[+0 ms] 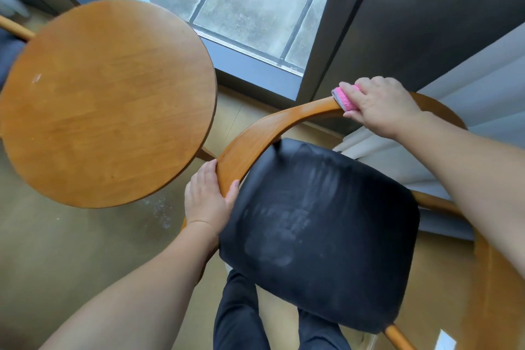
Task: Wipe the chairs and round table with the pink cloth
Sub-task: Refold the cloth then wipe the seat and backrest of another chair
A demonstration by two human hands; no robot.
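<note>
A wooden chair with a curved backrest rail (272, 125) and a black padded seat (321, 236) stands in front of me. My right hand (383, 106) presses the folded pink cloth (345, 98) onto the top of the rail, far right. My left hand (208, 199) grips the near left end of the same rail. The round wooden table (108, 99) stands to the left, close to the chair. The seat shows pale wipe streaks.
A second chair's wooden rail (14, 27) peeks out behind the table at far left. A glass door with a dark frame (255, 65) lies beyond, and a pale curtain (468, 88) hangs to the right. My legs (241, 315) are under the seat's front edge.
</note>
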